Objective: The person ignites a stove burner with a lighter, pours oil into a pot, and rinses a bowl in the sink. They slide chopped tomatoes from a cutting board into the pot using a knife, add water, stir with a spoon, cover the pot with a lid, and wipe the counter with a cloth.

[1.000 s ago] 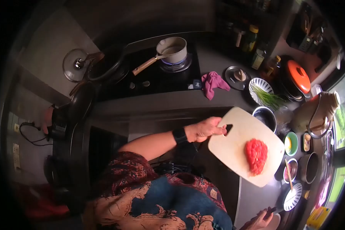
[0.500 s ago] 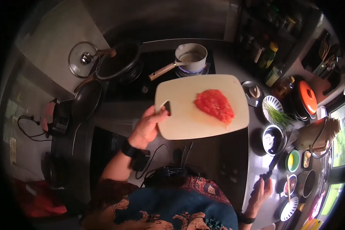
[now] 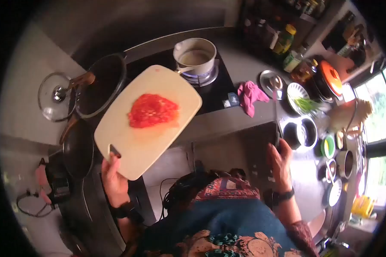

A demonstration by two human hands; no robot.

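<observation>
My left hand [image 3: 115, 176] grips a cream cutting board [image 3: 135, 147] at its handle hole, holding it tilted in the air at centre left. Chopped red food, like tomato [image 3: 153, 111], lies in a heap on the board. The far corner of the board overlaps the handle of a light saucepan [image 3: 196, 55], which sits on a lit burner. On the right, my right hand [image 3: 280, 159] is closed around the dark handle of a knife [image 3: 276, 115], its blade pointing away from me.
Left of the stove are a dark wok [image 3: 101, 88], a glass lid [image 3: 51, 97] and a pan [image 3: 78, 150]. A pink cloth [image 3: 251, 97] lies right of the stove. Farther right are a metal lid [image 3: 271, 81], green onions [image 3: 306, 104], bowls and an orange-lidded pot [image 3: 331, 76].
The board has moved left and turned, with the red food still on it. My right hand has come up and forward with the knife. The view has shifted, and the pink cloth now shows.
</observation>
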